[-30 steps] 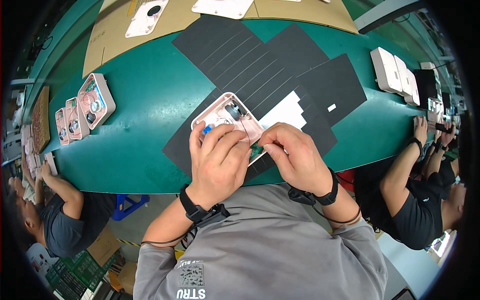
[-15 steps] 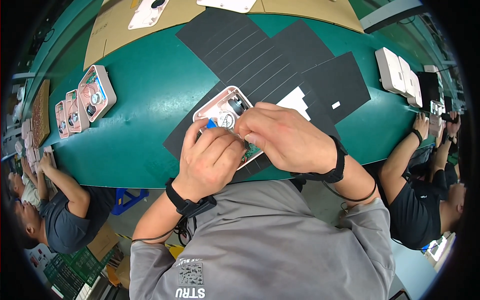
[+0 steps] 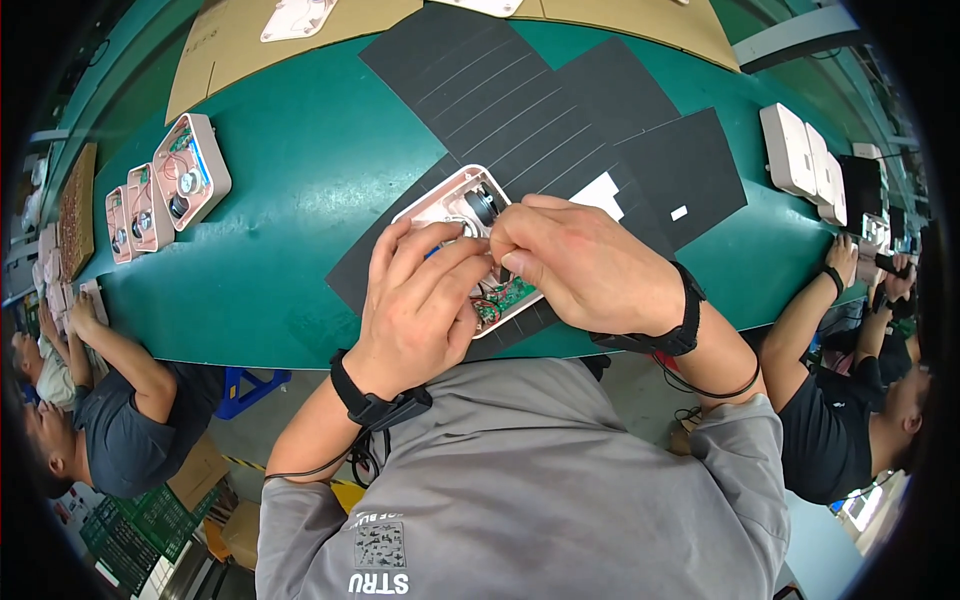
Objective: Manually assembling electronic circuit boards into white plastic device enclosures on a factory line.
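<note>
A pale pink plastic housing [image 3: 418, 212] lies open side up in front of me. Inside it are a round black speaker [image 3: 481, 204], a green circuit board [image 3: 516, 293] and thin red and black wires [image 3: 487, 309]. My left hand [image 3: 418, 295] reaches over the housing's left side with its fingers stretched out and slightly bent. Its fingertips lie over a blue part [image 3: 432, 252], which they mostly cover. Above the right side of the housing, my right hand [image 3: 580, 262] pinches with thumb and forefinger close to my left fingertips. What the pinch holds is hidden.
Black sheets with pale lines [image 3: 500, 95] lie under and beyond the housing on the green table [image 3: 290, 200]. Open housings with wired parts [image 3: 205, 165] stand at left, white closed ones [image 3: 790, 150] at right. Cardboard [image 3: 370, 18] lies at the back. Co-workers sit on both sides.
My left fingers have straightened and spread farther over the housing, and its thumb has drawn back, baring more wires and board. My right hand has shifted slightly right, still pinching.
</note>
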